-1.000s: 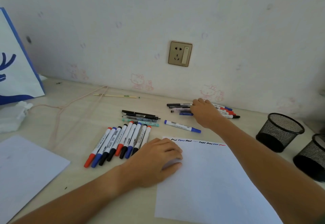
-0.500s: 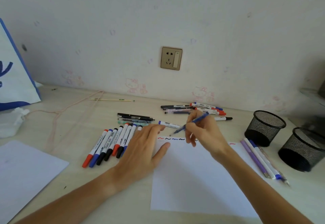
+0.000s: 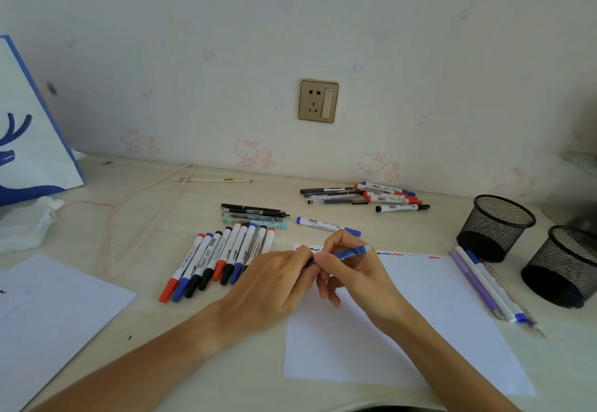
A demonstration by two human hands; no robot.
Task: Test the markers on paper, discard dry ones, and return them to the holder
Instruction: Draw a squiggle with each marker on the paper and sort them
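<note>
While the right hand point(image 3: 355, 269) grips a blue pen point(image 3: 350, 252), the left hand point(image 3: 274, 285) pinches its tip (over white paper point(image 3: 436, 314)).

Blue pen point(image 3: 350, 252) held low over top edge of white paper point(image 3: 420, 314), gripped at both ends, lying near-horizontal. Short red, blue and black test squiggles along paper's top edge. Row of capped markers point(image 3: 223, 256) left of paper; two black mesh holders point(image 3: 496, 227) right of paper, upright.
</note>
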